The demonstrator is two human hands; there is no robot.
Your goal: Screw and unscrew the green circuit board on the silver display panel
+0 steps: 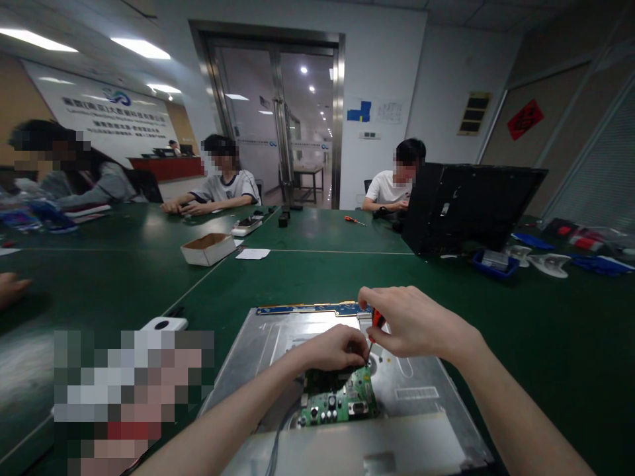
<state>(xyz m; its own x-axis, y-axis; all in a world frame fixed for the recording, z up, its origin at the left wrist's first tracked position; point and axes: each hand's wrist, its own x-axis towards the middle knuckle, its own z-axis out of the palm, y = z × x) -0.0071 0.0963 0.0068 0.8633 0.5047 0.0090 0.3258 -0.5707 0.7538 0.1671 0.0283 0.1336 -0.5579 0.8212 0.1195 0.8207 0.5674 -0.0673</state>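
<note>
My right hand grips the red-and-black handle of a screwdriver. The screwdriver's shaft slants down to the upper right edge of a green circuit board. Close beside the tip, my left hand has its fingers curled together; what they pinch, if anything, is hidden. Under both hands lies a flat metal display panel, with the circuit board mounted on it. A narrow blue board strip runs along the panel's far edge. A grey cable comes from the board's left side toward me.
A black monitor housing stands at the right, near a blue tray. An open white box, a paper slip and another screwdriver lie farther off on the green table. Several people sit around it.
</note>
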